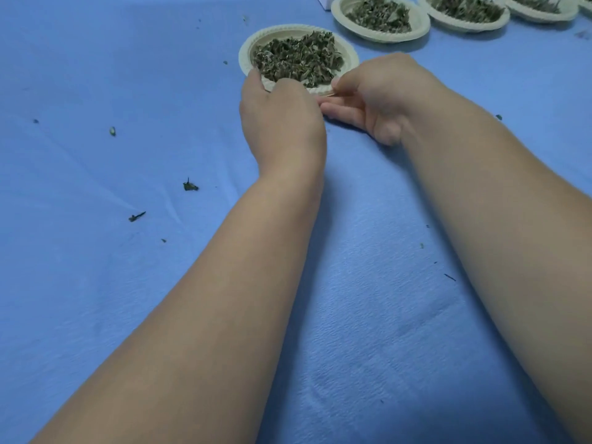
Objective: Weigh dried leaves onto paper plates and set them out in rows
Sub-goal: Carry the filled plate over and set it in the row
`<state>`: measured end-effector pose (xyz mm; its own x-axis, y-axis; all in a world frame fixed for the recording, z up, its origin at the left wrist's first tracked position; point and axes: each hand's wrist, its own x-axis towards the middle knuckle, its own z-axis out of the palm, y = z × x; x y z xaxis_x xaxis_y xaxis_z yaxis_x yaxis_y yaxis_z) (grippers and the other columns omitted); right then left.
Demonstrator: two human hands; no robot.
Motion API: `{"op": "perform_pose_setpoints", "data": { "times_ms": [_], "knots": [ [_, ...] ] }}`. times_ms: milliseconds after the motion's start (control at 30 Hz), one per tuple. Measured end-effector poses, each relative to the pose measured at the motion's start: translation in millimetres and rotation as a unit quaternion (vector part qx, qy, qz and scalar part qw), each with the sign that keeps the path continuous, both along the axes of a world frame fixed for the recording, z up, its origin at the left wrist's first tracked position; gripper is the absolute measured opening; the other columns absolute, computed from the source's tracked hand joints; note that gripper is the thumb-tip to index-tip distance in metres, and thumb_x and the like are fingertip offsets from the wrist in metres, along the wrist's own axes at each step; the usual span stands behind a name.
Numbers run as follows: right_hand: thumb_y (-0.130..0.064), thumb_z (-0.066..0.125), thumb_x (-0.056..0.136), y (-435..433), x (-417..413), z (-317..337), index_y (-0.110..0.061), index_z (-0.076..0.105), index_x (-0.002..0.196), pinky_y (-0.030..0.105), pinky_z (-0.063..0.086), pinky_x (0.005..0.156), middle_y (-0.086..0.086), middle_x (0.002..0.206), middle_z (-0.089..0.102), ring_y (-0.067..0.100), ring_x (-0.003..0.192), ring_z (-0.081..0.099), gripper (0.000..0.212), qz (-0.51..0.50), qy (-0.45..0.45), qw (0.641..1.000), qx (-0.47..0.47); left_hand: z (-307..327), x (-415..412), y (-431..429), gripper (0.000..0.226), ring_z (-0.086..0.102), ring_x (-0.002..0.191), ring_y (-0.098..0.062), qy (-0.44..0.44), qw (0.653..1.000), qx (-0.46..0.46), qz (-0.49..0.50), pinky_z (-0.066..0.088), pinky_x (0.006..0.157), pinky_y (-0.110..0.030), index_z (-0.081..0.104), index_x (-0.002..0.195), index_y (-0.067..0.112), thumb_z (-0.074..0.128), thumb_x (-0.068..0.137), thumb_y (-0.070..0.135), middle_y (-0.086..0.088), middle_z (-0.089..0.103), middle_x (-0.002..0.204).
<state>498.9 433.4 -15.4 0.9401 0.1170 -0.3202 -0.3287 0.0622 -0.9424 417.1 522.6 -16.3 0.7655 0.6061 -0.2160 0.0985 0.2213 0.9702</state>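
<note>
A pale paper plate (248, 51) heaped with dried green leaves (298, 57) sits on the blue cloth at the upper middle. My left hand (282, 120) grips its near left rim, with the thumb on the edge. From the right, my right hand (378, 94) pinches the near right rim, thumb on top and fingers stretched out below. My hands hide the plate's near edge.
A row of more leaf-filled plates runs along the top right: one (339, 19), another (429, 8), a third (570, 11). A white box corner (323, 2) shows at the top. Loose leaf scraps (190, 186) lie scattered on the blue cloth (96, 283).
</note>
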Motion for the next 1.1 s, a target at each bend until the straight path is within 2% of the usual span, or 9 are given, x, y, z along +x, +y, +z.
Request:
{"op": "perform_pose_setpoints", "data": {
  "times_ms": [67,133,200,300,433,567,633,833,1100],
  "knots": [
    [0.012,0.047,0.097,7,9,0,0.011,0.048,0.124,0.025,0.059,0.061,0.026,0.096,0.071,0.025,0.074,0.077,0.026,-0.002,-0.004,1.000,0.001,1,-1,1,0.059,0.047,0.142,-0.019,-0.003,1.000,-0.018,-0.009,0.038,0.118,-0.037,0.044,0.155,0.014,0.043,0.097,0.006,0.000,0.047,0.159],
    [0.012,0.046,0.098,12,16,0,0.011,0.048,0.124,0.024,0.059,0.059,0.024,0.085,0.074,0.024,0.072,0.077,0.027,0.000,-0.004,1.000,-0.002,0,0,2,0.056,0.043,0.145,-0.037,0.000,1.000,-0.021,-0.015,0.036,0.119,-0.054,0.050,0.149,0.007,0.042,0.094,0.005,-0.015,0.047,0.156],
    [0.011,0.044,0.099,17,22,0,0.011,0.047,0.127,0.023,0.058,0.058,0.021,0.077,0.075,0.023,0.072,0.077,0.028,0.004,0.000,1.000,0.000,0,-1,2,0.054,0.041,0.141,-0.044,0.007,1.000,-0.023,-0.020,0.035,0.116,-0.062,0.051,0.144,0.000,0.042,0.091,0.004,-0.025,0.047,0.151],
    [0.011,0.043,0.100,22,31,0,0.011,0.045,0.129,0.023,0.059,0.060,0.024,0.089,0.074,0.024,0.074,0.077,0.029,0.000,-0.001,1.000,0.006,2,-2,1,0.053,0.040,0.140,-0.047,0.011,0.999,-0.038,-0.025,0.032,0.115,-0.064,0.046,0.143,-0.007,0.042,0.090,0.003,-0.029,0.044,0.151],
    [0.010,0.043,0.100,27,38,1,0.011,0.047,0.125,0.022,0.057,0.057,0.021,0.073,0.074,0.024,0.072,0.077,0.025,-0.006,-0.006,1.000,0.006,-2,0,0,0.053,0.044,0.139,-0.045,0.011,0.999,-0.042,-0.018,0.038,0.112,-0.062,0.049,0.142,-0.006,0.041,0.091,0.002,-0.027,0.047,0.150],
    [0.009,0.043,0.101,31,44,1,0.011,0.046,0.127,0.020,0.056,0.055,0.016,0.064,0.072,0.020,0.070,0.077,0.026,-0.008,-0.006,1.000,0.004,-5,7,5,0.053,0.044,0.141,-0.039,-0.013,0.994,-0.106,-0.014,0.048,0.109,-0.048,0.053,0.147,0.012,0.043,0.096,0.003,-0.024,0.041,0.155],
    [0.009,0.043,0.102,34,47,0,0.011,0.044,0.129,0.019,0.055,0.054,0.016,0.063,0.072,0.019,0.070,0.077,0.028,-0.009,-0.005,1.000,0.004,-5,10,8,0.052,0.038,0.144,-0.039,-0.013,0.991,-0.136,-0.009,0.040,0.118,-0.050,0.055,0.146,0.011,0.042,0.096,0.003,-0.023,0.034,0.157],
    [0.010,0.044,0.100,40,61,0,0.010,0.043,0.134,0.020,0.056,0.053,0.020,0.068,0.072,0.021,0.066,0.076,0.034,-0.028,-0.001,1.000,0.000,-11,13,7,0.052,0.056,0.135,-0.018,-0.018,0.992,-0.127,-0.009,0.047,0.114,-0.038,0.056,0.145,0.018,0.045,0.096,0.006,-0.005,0.054,0.152],
    [0.011,0.042,0.098,39,59,1,0.007,0.041,0.134,0.024,0.058,0.053,0.020,0.067,0.072,0.023,0.068,0.076,0.036,-0.052,-0.009,0.999,-0.001,-15,17,4,0.055,0.055,0.136,-0.019,-0.025,0.993,-0.110,-0.018,0.046,0.114,-0.039,0.053,0.148,0.017,0.043,0.095,0.004,-0.006,0.055,0.150]
  ]
}}
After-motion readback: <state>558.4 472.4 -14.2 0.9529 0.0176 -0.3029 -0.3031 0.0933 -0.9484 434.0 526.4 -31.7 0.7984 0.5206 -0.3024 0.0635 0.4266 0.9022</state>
